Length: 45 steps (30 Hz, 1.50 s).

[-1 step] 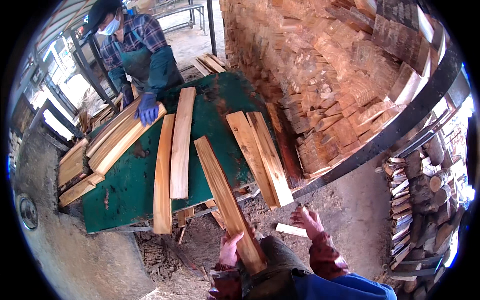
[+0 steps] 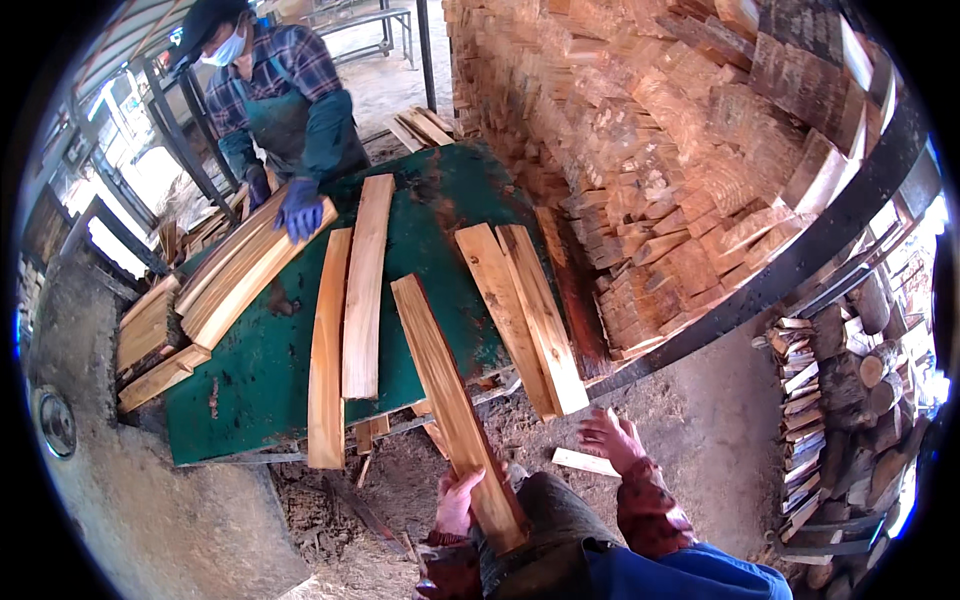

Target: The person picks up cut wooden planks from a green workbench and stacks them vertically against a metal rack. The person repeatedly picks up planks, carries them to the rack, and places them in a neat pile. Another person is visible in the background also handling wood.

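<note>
Green tabletop (image 2: 240, 400) lies ahead of the left hand (image 2: 458, 500), which grips one wooden board (image 2: 450, 400) near its close end; farther right, the right hand (image 2: 618, 440) is empty, fingers loosely apart. I judge the step as handling this board, and the next move probably calls for steady support. Compared with the earlier frame, both hands stay almost the same.

Five separate long pale planks (image 2: 328, 350) (image 2: 367, 290) (image 2: 452, 400) (image 2: 507, 315) (image 2: 545, 318), one green tabletop (image 2: 240, 400), two bare hands (image 2: 457, 498) (image 2: 612, 438), one co-worker (image 2: 285, 115)
</note>
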### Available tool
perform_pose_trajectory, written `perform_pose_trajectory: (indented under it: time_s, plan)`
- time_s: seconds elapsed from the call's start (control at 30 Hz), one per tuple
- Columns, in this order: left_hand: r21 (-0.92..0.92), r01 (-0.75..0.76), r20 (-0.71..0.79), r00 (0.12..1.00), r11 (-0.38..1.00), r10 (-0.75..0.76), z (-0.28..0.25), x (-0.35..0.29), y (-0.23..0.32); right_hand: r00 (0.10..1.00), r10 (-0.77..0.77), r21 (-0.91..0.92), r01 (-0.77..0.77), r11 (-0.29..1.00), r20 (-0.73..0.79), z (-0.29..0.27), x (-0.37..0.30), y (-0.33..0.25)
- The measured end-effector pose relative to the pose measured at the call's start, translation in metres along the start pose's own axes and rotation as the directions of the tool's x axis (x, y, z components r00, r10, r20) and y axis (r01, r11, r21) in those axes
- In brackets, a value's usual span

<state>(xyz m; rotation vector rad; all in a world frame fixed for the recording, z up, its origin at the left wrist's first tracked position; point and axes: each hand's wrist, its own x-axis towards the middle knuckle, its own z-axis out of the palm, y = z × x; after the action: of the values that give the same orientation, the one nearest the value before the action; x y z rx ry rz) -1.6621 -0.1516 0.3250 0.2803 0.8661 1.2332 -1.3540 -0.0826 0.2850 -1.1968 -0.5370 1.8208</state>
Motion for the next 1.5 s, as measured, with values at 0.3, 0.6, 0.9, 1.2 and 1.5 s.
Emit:
perform_pose_trajectory:
  time_s: [0.3, 0.6, 0.9, 1.2, 1.5]
  plan:
    - [0.268, 0.088, -0.221, 0.975, 0.960, -0.028, -0.027, -0.055, 0.024, 0.922, -0.364, -0.276, 0.319, 0.907, -0.130, 0.093, 0.053, 0.000]
    - [0.220, 0.151, -0.176, 0.978, 0.964, -0.114, -0.036, -0.090, 0.031, 0.781, 0.067, -0.763, 0.622, -0.176, 0.621, 0.184, 0.131, -0.099]
    - [0.193, 0.065, -0.338, 0.941, 0.979, 0.004, -0.035, -0.137, 0.045, 0.853, -0.482, -0.895, -0.038, -0.444, 0.202, 0.067, 0.138, -0.084]
    - [0.142, -0.062, -0.319, 0.942, 0.988, 0.105, -0.026, -0.166, 0.053, 0.610, -0.662, -0.878, 0.124, -0.463, 0.435, 0.021, 0.149, -0.102]
    - [0.057, -0.398, -0.495, 0.785, 0.916, 0.372, -0.035, -0.216, 0.041, 0.705, -0.360, -0.688, 0.698, 0.200, 0.611, 0.193, -0.065, -0.038]
